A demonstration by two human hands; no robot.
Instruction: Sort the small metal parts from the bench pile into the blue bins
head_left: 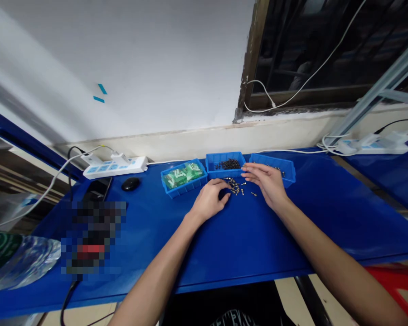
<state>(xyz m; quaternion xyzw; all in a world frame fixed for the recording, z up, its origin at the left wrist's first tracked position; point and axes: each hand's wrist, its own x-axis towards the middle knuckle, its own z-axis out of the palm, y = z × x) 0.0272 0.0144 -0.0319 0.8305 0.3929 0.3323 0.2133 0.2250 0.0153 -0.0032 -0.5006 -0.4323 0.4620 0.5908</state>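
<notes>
My left hand (211,199) rests on the blue table, palm down, its curled fingertips at the left edge of a small pile of screws (236,186). A gap shows between its thumb and fingers. Raised over the right side of the pile is my right hand (268,184), fingers drawn together at the tips near the middle bin; anything held there is too small to make out. A blue bin of dark screws (230,165) stands behind the pile. Partly behind my right hand, another blue bin (275,162) holds a few screws.
Left of the pile, a blue bin (187,186) holds green-and-white packets. Power strips (115,167) lie along the wall at both ends. A black mouse (130,184), a phone (100,188), a blurred-out object (91,237) and a large bottle (23,260) occupy the left side.
</notes>
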